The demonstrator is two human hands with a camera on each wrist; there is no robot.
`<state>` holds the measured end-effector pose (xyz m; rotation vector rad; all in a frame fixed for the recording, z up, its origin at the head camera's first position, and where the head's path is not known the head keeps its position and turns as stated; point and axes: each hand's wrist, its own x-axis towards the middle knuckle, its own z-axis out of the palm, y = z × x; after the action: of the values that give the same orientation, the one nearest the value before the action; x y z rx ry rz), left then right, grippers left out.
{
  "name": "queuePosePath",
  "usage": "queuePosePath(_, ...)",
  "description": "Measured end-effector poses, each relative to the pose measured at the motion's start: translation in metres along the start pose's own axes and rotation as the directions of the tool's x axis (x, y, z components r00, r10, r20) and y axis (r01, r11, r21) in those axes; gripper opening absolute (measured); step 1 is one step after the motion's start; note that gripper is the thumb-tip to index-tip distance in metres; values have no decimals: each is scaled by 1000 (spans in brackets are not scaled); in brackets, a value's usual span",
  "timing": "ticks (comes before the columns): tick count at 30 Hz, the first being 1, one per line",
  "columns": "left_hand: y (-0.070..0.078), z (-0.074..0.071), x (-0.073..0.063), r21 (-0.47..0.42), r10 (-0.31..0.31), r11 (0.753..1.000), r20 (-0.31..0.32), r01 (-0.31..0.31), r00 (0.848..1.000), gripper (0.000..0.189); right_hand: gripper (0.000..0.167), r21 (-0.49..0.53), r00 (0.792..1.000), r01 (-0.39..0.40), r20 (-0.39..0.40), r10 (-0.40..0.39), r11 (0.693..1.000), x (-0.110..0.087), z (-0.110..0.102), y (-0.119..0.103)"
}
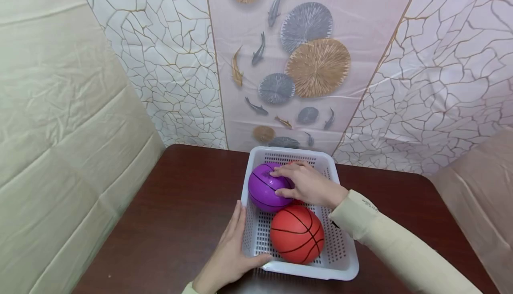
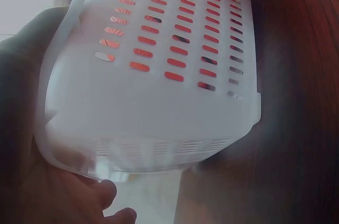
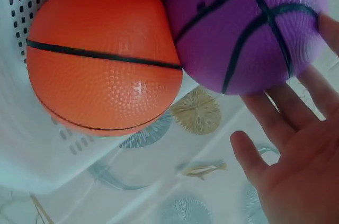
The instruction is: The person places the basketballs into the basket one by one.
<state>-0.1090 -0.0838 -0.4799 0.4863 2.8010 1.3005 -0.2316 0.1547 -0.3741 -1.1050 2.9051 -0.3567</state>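
A white perforated plastic basket (image 1: 338, 273) stands on the table holding basketball-patterned balls. My right hand (image 1: 306, 182) reaches over its right side and touches the purple ball (image 1: 262, 193) with spread fingers. In the right wrist view, its fingertips meet the purple ball (image 3: 238, 33) while the thumb stands apart. Beside it there lies an orange-red ball (image 3: 106, 60), largely covered by the hand in the head view. Nearer the front is another red ball (image 1: 296, 236). My left hand (image 1: 230, 249) rests on the basket's front-left corner, fingers extended along the left side, thumb at the front rim.
The dark brown table (image 1: 172, 205) extends to both sides of the basket. A wall hanging (image 1: 276, 89) with fish and round leaf patterns rises behind it. Pale cloth (image 1: 68, 151) drapes down at the left.
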Motion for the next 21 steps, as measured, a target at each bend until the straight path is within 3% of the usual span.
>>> queuePosePath(3, 2, 5, -3, -15, 8, 1000, 6, -8, 1000, 123, 55, 22, 1000, -12, 20, 11, 1000, -5, 0, -3)
queuePosePath(9, 2, 9, -9, -8, 8, 1000, 30, -7, 1000, 123, 55, 1, 1000, -27, -14, 27, 1000, -11, 3, -12)
queuePosePath(12, 2, 5, -8, 16, 6, 1000, 29, -6, 1000, 124, 55, 7, 998, -37, -42, 37, 999, -10, 1, -17)
queuePosePath(17, 2, -6, -1, 51, -1, 999, 5, 1, 1000, 124, 62, -30, 997, 23, -78, -26, 999, -9, -3, -20)
queuePosePath(21, 5, -5, 0, 52, -2, 999, 37, 0, 999, 124, 71, 21, 997, 7, -78, -6, 1000, -24, -3, -16)
